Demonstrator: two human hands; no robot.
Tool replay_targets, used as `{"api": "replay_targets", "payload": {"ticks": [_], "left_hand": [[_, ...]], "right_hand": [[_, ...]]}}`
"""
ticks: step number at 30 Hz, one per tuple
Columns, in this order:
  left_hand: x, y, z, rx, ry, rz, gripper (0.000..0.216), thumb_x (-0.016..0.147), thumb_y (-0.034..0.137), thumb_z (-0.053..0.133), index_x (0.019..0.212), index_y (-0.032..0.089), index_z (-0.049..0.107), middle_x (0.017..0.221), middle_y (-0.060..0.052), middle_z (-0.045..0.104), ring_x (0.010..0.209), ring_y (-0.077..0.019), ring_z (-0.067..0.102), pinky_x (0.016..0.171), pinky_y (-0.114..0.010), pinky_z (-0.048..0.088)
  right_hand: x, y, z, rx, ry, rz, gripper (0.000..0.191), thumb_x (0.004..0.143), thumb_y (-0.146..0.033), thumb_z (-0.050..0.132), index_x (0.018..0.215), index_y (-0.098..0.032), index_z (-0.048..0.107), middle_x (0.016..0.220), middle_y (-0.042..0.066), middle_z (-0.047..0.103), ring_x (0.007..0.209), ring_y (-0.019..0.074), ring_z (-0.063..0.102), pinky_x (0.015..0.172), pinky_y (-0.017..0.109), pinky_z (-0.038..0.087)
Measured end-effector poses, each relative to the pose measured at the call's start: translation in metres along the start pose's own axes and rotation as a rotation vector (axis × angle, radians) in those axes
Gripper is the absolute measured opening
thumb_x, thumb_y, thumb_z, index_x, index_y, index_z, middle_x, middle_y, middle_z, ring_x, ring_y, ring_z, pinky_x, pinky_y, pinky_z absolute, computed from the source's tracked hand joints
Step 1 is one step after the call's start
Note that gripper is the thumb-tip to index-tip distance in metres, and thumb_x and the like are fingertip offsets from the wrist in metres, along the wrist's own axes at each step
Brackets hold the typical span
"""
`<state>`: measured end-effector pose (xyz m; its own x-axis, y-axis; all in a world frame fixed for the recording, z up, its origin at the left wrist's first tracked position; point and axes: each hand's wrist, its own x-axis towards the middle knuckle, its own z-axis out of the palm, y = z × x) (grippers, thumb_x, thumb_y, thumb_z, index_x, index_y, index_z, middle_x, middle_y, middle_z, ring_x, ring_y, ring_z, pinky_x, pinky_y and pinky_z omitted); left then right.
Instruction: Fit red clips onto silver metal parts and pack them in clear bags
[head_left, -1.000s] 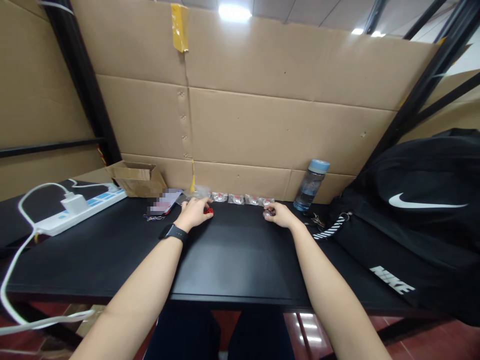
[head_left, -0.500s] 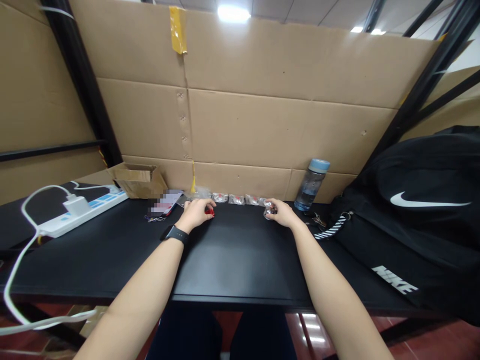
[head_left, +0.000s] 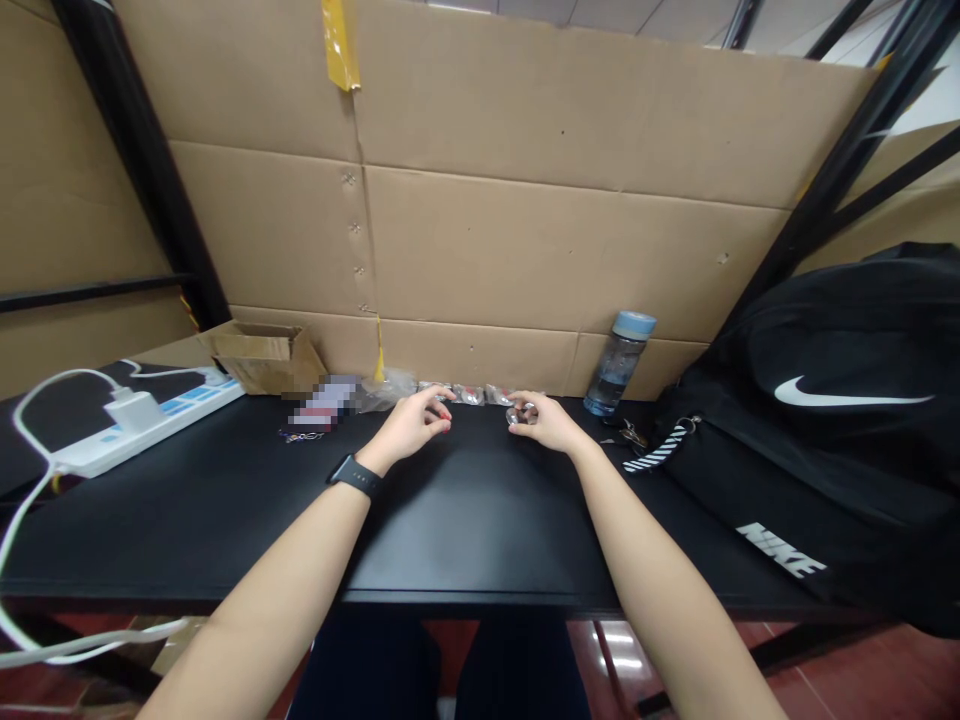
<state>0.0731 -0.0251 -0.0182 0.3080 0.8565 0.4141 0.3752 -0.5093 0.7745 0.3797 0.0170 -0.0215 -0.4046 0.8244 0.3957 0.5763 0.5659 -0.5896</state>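
My left hand (head_left: 414, 425), with a black watch on the wrist, is curled near the back of the black table (head_left: 225, 500), pinching a small red piece (head_left: 445, 415) at its fingertips. My right hand (head_left: 541, 423) is closed on a small clear packet (head_left: 517, 414) just to the right. Behind both hands a row of small clear packets with red parts (head_left: 471, 394) lies along the cardboard wall.
A blue-capped water bottle (head_left: 619, 362) stands at the back right beside a black sports bag (head_left: 825, 440). An open cardboard box (head_left: 262, 355), a white power strip with charger (head_left: 127, 420) and a bunch of keys (head_left: 300, 434) sit at the left.
Both hands have moved toward each other along the packet row: the left to the right with the red piece, the right to the left with its packet. The view tilted slightly down.
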Motion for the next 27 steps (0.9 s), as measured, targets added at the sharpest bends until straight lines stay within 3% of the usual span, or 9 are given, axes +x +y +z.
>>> {"api": "replay_targets", "payload": {"ticks": [4, 8, 13, 19, 27], "left_hand": [[-0.002, 0.004, 0.013, -0.042, -0.062, 0.011, 0.043, 0.076, 0.03, 0.073, 0.115, 0.022, 0.055, 0.087, -0.004, 0.073, 0.073, -0.0165, 0.071, 0.072, -0.029, 0.056], [-0.001, -0.001, 0.02, -0.118, -0.044, -0.047, 0.045, 0.067, 0.03, 0.082, 0.1, 0.02, 0.053, 0.087, -0.006, 0.076, 0.073, -0.0186, 0.073, 0.068, -0.028, 0.057], [0.0, 0.001, 0.02, 0.041, -0.009, -0.13, 0.023, 0.065, 0.033, 0.083, 0.074, 0.018, 0.068, 0.081, -0.006, 0.077, 0.078, -0.0223, 0.074, 0.069, -0.028, 0.056], [0.0, 0.008, 0.018, 0.09, -0.004, -0.15, 0.018, 0.07, 0.034, 0.078, 0.082, 0.021, 0.078, 0.079, -0.004, 0.078, 0.078, -0.0225, 0.074, 0.072, -0.028, 0.056], [-0.004, 0.019, 0.021, 0.163, 0.005, 0.039, 0.011, 0.087, 0.03, 0.062, 0.088, 0.021, 0.068, 0.082, -0.001, 0.076, 0.076, -0.0166, 0.072, 0.072, -0.025, 0.051]], "right_hand": [[0.001, -0.019, 0.014, 0.215, -0.043, 0.013, 0.055, 0.068, -0.029, 0.081, 0.12, -0.022, 0.063, 0.105, 0.006, 0.064, 0.081, 0.0148, 0.06, 0.072, 0.029, 0.053], [0.001, -0.042, 0.027, 0.394, -0.102, -0.006, 0.051, 0.068, -0.029, 0.082, 0.115, -0.021, 0.065, 0.106, 0.007, 0.067, 0.089, 0.0171, 0.063, 0.076, 0.03, 0.054], [0.0, -0.06, 0.035, 0.538, -0.068, 0.015, 0.051, 0.064, -0.028, 0.085, 0.11, -0.021, 0.065, 0.108, 0.008, 0.067, 0.09, 0.0171, 0.065, 0.08, 0.032, 0.054], [0.0, -0.06, 0.044, 0.619, -0.046, 0.021, 0.05, 0.065, -0.026, 0.085, 0.11, -0.022, 0.065, 0.109, 0.007, 0.069, 0.097, 0.0185, 0.065, 0.087, 0.034, 0.052], [-0.001, -0.065, 0.049, 0.636, -0.043, -0.01, 0.049, 0.066, -0.028, 0.085, 0.111, -0.024, 0.066, 0.12, 0.007, 0.067, 0.105, 0.0211, 0.064, 0.087, 0.034, 0.053]]}}
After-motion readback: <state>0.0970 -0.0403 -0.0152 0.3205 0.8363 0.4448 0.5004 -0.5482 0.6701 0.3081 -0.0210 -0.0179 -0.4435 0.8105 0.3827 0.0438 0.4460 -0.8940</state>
